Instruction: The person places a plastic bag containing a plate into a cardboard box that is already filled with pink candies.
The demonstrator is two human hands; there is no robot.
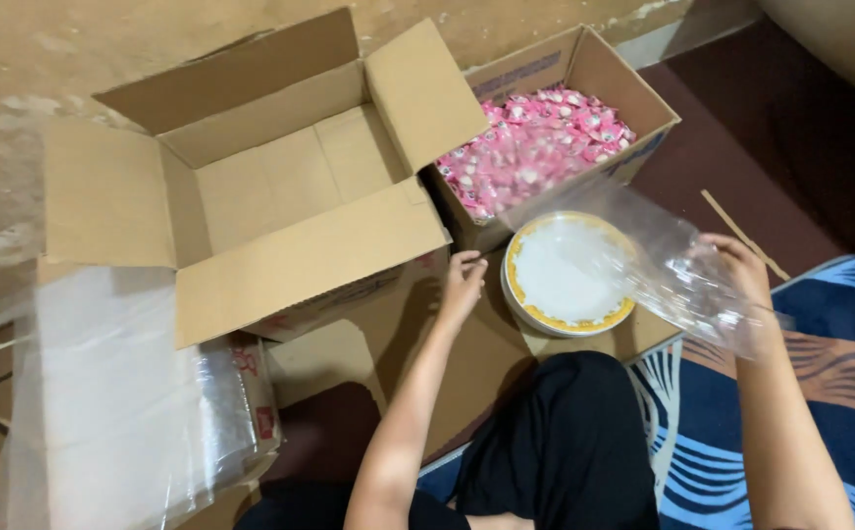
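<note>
My right hand (736,265) grips a clear plastic bag (643,260) that hangs open over a white plate with a yellow rim (545,314). My left hand (462,285) reaches toward the plate's left edge, fingers curled, holding nothing visible. Behind the plate stands a cardboard box (643,88) filled with several small pink wrapped candies (530,147). My knee in black trousers (565,432) is in front of the plate.
A large empty cardboard box (251,285) with open flaps lies to the left. A stack of clear plastic bags (123,412) sits at the lower left. Flattened cardboard (368,344) covers the floor; a blue patterned mat (839,324) lies at the right.
</note>
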